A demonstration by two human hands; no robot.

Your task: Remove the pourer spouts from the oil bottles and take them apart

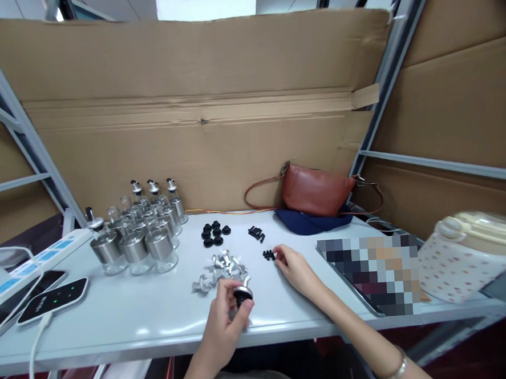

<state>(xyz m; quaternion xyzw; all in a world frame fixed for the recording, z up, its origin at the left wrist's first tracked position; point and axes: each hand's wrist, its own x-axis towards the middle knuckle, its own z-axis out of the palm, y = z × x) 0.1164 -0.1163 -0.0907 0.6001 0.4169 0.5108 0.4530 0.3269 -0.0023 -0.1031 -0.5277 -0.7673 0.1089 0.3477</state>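
Observation:
My left hand (228,312) is closed around a bottle pourer (243,294) with a metal top and a black ribbed stopper, near the table's front edge. Just beyond it lies a heap of silver pourer spouts (224,265). My right hand (292,268) has its fingertips pinched at a small cluster of tiny black caps (267,255); what they hold, if anything, is too small to make out. Farther back are several black ribbed stoppers (217,241) and a little pile of short black pieces (255,233).
Several glass bottles with metal sleeves (133,247) stand at the left, a few topped with pourers. Beyond them are a phone-like device (54,302) and a power strip (59,250). At the right are a brown bag (315,191), a dark blue cloth item (310,222) and a dotted container (459,265).

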